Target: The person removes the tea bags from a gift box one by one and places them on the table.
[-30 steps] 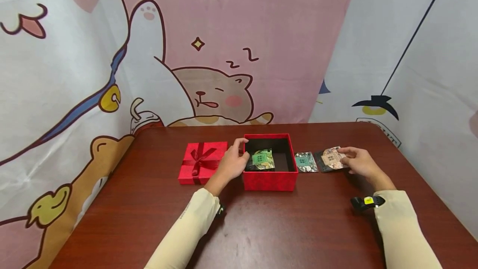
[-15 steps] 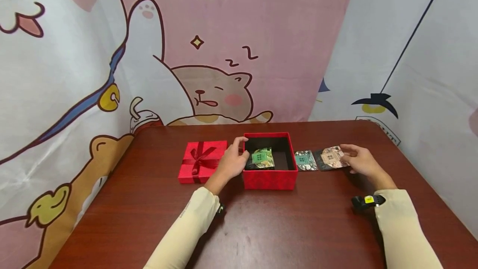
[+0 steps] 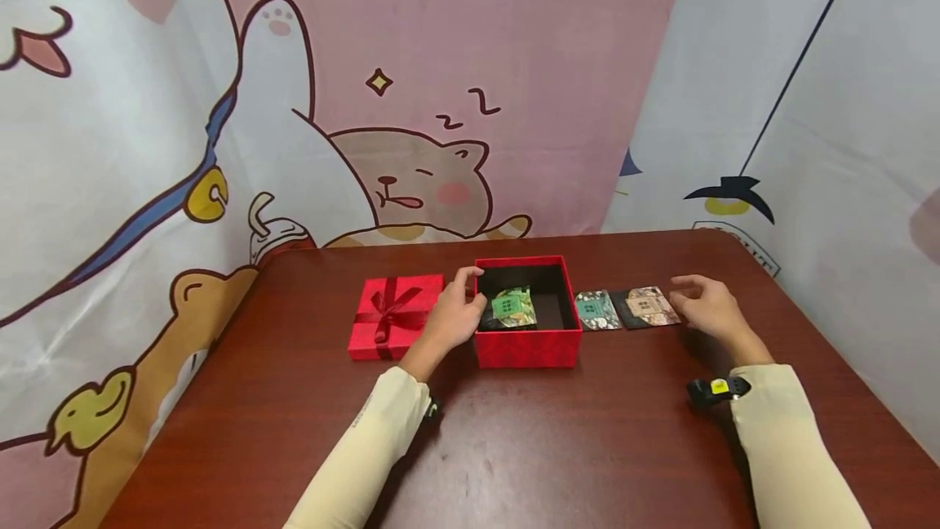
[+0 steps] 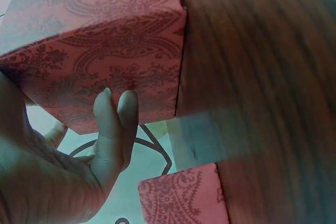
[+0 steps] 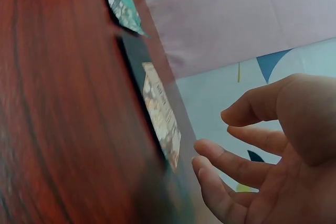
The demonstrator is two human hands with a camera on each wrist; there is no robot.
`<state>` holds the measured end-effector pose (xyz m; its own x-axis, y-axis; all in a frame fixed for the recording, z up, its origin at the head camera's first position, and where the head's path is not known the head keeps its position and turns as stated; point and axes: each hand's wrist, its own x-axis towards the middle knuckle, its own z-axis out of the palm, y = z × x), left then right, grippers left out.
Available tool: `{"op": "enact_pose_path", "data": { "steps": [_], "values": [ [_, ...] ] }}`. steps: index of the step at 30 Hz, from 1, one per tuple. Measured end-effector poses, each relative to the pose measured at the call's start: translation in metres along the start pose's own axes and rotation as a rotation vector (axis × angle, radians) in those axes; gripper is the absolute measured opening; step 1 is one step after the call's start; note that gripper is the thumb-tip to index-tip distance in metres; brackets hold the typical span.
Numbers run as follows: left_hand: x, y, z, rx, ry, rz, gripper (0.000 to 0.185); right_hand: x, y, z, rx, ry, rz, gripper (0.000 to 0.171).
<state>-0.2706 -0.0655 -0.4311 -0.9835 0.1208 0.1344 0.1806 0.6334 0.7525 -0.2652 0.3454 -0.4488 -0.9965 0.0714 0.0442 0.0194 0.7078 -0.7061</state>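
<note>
An open red box (image 3: 527, 349) stands mid-table with a green packet (image 3: 512, 307) inside. My left hand (image 3: 454, 315) rests against the box's left outer wall (image 4: 105, 61). Its fingers (image 4: 113, 124) lie fairly straight on that wall and the thumb is up by the rim. A teal packet (image 3: 598, 310) and a brown packet (image 3: 649, 306) lie flat just right of the box. My right hand (image 3: 703, 306) hovers right of the brown packet (image 5: 163, 119), fingers (image 5: 231, 163) loosely spread and holding nothing.
The red lid with a ribbon bow (image 3: 394, 317) lies left of the box, behind my left hand. Cartoon-printed curtains (image 3: 367, 104) close in the table's far and side edges. Bare wooden table (image 3: 558, 447) stretches toward me.
My right hand has let go of the brown packet and drawn slightly right; the packet now lies flat. The left hand stays at the box.
</note>
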Motion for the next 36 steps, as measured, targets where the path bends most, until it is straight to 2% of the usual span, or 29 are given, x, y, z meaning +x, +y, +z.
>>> {"op": "enact_pose_path", "data": {
  "steps": [9,20,30,36],
  "values": [
    [0.000,0.001,-0.001,-0.007,0.005,-0.015,0.042,-0.005,-0.028,0.005,0.055,-0.007,-0.037,0.046],
    [-0.001,0.003,-0.001,-0.005,0.011,-0.013,0.041,-0.010,-0.072,0.006,0.059,-0.045,-0.088,0.046],
    [-0.002,0.002,-0.001,-0.001,0.010,-0.018,0.041,-0.010,-0.106,0.006,0.086,-0.046,-0.180,0.041],
    [-0.001,0.002,0.000,0.001,0.015,-0.015,0.041,-0.011,-0.127,0.009,0.118,-0.073,-0.187,0.039]
  ]
}}
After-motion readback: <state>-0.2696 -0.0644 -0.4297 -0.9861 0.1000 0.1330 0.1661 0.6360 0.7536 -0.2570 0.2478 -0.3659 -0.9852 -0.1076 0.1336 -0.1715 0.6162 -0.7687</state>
